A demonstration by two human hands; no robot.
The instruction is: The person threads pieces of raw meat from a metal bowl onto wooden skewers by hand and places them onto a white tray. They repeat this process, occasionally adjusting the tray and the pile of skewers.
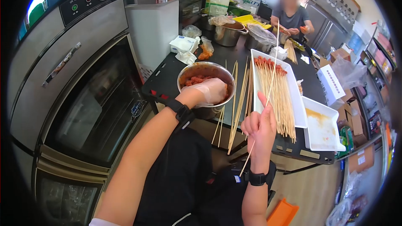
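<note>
My left hand (212, 91), in a clear plastic glove, reaches into a steel bowl (183, 72) of red marinated meat pieces (197, 80). Its fingertips are hidden by the hand and the meat. My right hand (260, 124) is bare and closed around a long bamboo skewer (274, 65), which stands tilted with its upper part bare. Beside the bowl, several loose bare skewers (238, 100) lie on the black table (165, 73). To their right, a white tray (300, 108) holds many skewers with red meat (268, 65) at their far ends.
A second white tray (320, 132), stained inside, sits at the right. Tissues (184, 45) and pots (228, 35) stand farther back. Across the table a person (291, 14) handles food. A metal cabinet (83, 96) is at left, shelves (377, 79) at right.
</note>
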